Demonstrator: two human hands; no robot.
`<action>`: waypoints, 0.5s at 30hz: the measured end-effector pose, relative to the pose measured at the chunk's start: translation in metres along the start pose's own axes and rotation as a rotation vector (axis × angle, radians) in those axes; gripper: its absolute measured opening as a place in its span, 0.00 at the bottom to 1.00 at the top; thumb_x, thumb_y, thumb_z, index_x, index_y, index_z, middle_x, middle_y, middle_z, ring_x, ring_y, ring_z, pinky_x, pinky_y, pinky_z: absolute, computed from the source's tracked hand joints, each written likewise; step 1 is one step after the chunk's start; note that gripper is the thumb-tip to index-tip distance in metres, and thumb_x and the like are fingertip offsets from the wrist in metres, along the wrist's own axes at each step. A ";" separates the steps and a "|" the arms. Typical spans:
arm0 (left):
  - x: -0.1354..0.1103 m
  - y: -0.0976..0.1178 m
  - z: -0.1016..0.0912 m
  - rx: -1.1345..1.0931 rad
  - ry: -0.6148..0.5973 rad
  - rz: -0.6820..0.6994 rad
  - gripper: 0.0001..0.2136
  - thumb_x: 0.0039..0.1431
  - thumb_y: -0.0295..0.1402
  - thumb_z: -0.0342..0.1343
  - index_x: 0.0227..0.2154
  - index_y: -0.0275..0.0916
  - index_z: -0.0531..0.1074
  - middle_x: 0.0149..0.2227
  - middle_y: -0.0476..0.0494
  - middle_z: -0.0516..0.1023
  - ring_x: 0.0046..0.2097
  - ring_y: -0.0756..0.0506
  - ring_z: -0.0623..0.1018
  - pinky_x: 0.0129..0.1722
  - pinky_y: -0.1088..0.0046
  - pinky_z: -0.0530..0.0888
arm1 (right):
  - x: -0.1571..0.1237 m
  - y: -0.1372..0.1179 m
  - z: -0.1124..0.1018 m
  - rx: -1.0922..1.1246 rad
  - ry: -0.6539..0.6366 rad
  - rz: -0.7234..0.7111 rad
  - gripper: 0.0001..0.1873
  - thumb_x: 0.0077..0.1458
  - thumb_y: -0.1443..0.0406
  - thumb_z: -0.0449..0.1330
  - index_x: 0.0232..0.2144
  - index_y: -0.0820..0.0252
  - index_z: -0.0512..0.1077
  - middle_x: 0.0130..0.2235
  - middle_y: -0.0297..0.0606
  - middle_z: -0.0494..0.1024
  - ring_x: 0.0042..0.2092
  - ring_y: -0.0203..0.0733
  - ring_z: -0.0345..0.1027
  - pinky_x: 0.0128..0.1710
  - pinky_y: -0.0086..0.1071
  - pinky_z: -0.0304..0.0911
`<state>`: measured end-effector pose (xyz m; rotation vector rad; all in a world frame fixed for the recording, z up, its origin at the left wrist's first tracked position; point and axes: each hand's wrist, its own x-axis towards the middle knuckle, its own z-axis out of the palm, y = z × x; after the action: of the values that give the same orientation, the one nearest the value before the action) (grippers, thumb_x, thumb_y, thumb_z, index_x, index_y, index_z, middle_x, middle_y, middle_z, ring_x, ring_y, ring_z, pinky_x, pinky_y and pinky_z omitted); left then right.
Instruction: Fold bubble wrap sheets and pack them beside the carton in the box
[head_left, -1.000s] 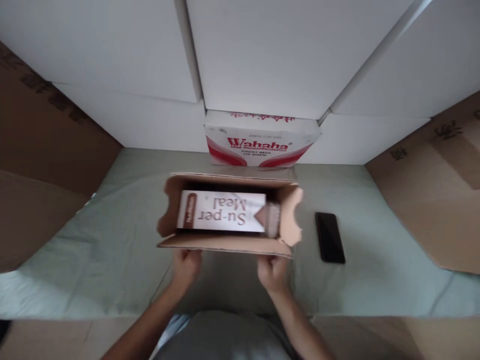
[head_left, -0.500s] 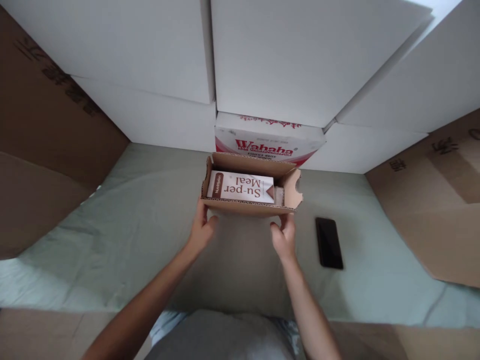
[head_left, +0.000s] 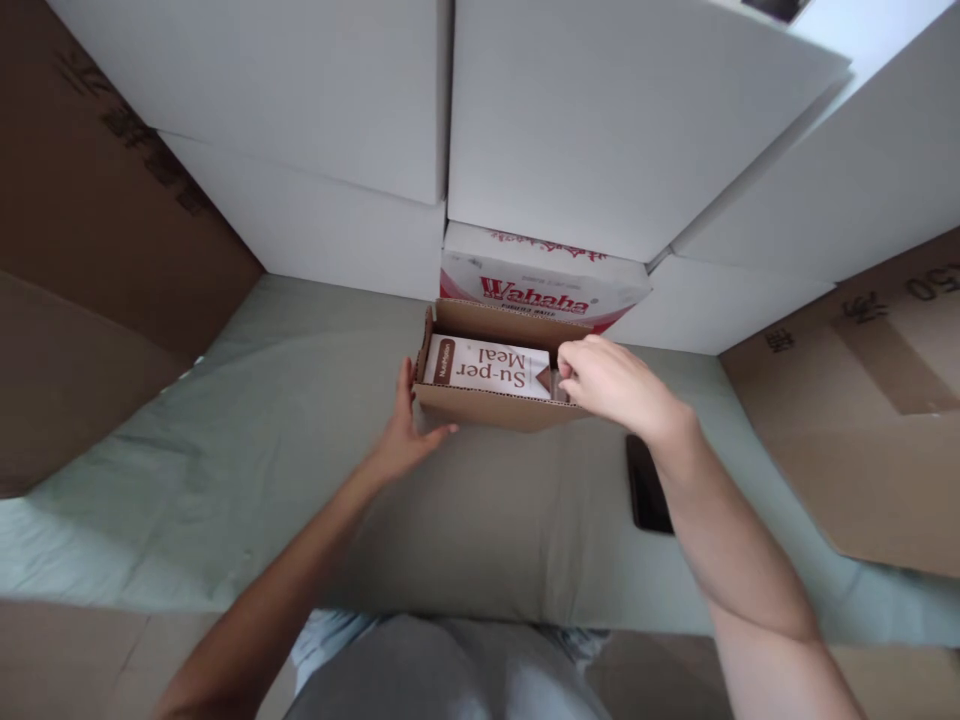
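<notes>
An open brown cardboard box (head_left: 480, 408) stands on the pale green cloth (head_left: 285, 430), holding a white and brown "Su-per Meal" carton (head_left: 487, 366). My left hand (head_left: 401, 440) rests open against the box's near left corner, fingers spread. My right hand (head_left: 607, 385) reaches over the box's right end, fingers curled by the carton's right end. Whether it grips anything there is hidden.
A white and red "Wahaha" box (head_left: 544, 280) stands just behind the open box. White boxes (head_left: 600, 120) are stacked along the back. Brown cartons stand at the left (head_left: 90, 250) and right (head_left: 862, 420). A black phone (head_left: 649, 495) lies on the cloth, partly under my right forearm.
The open box moved away from me, up against the Wahaha box. My right hand left the box's near edge and went over its right end. My left hand stayed at the left corner.
</notes>
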<state>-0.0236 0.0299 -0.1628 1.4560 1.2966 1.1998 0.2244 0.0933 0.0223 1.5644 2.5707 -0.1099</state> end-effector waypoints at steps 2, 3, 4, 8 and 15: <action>0.019 0.003 -0.013 0.008 -0.119 0.044 0.59 0.39 0.42 0.69 0.65 0.45 0.29 0.68 0.32 0.33 0.68 0.35 0.44 0.64 0.49 0.47 | 0.014 -0.001 0.001 -0.141 -0.114 0.003 0.10 0.45 0.76 0.53 0.26 0.60 0.71 0.29 0.41 0.72 0.32 0.41 0.66 0.26 0.30 0.53; 0.029 0.004 -0.020 0.002 -0.159 0.061 0.61 0.36 0.42 0.70 0.65 0.45 0.30 0.68 0.32 0.34 0.68 0.35 0.42 0.63 0.48 0.47 | 0.018 -0.001 0.003 -0.177 -0.134 -0.002 0.10 0.45 0.76 0.53 0.27 0.60 0.72 0.29 0.41 0.72 0.32 0.40 0.65 0.25 0.30 0.53; 0.039 0.006 -0.026 -0.005 -0.189 0.077 0.62 0.33 0.42 0.71 0.65 0.45 0.32 0.68 0.32 0.37 0.68 0.34 0.42 0.63 0.47 0.47 | 0.021 0.000 0.005 -0.195 -0.141 -0.013 0.10 0.45 0.75 0.53 0.28 0.60 0.72 0.30 0.41 0.72 0.31 0.40 0.65 0.25 0.30 0.52; 0.065 0.009 -0.036 -0.021 -0.252 0.146 0.59 0.27 0.40 0.73 0.64 0.45 0.45 0.65 0.32 0.52 0.67 0.34 0.47 0.63 0.48 0.50 | 0.026 0.002 0.013 -0.206 -0.166 -0.053 0.11 0.46 0.75 0.53 0.28 0.60 0.73 0.30 0.42 0.73 0.30 0.39 0.65 0.25 0.30 0.51; 0.066 0.010 -0.032 0.048 -0.278 0.217 0.55 0.33 0.40 0.71 0.64 0.43 0.45 0.63 0.33 0.56 0.66 0.34 0.53 0.64 0.52 0.51 | 0.016 0.007 0.008 -0.162 -0.078 -0.040 0.11 0.50 0.75 0.49 0.29 0.59 0.69 0.31 0.41 0.72 0.33 0.41 0.65 0.27 0.31 0.53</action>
<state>-0.0518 0.0941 -0.1384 1.7639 1.0038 1.0614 0.2242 0.1098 0.0116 1.4240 2.4825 0.0326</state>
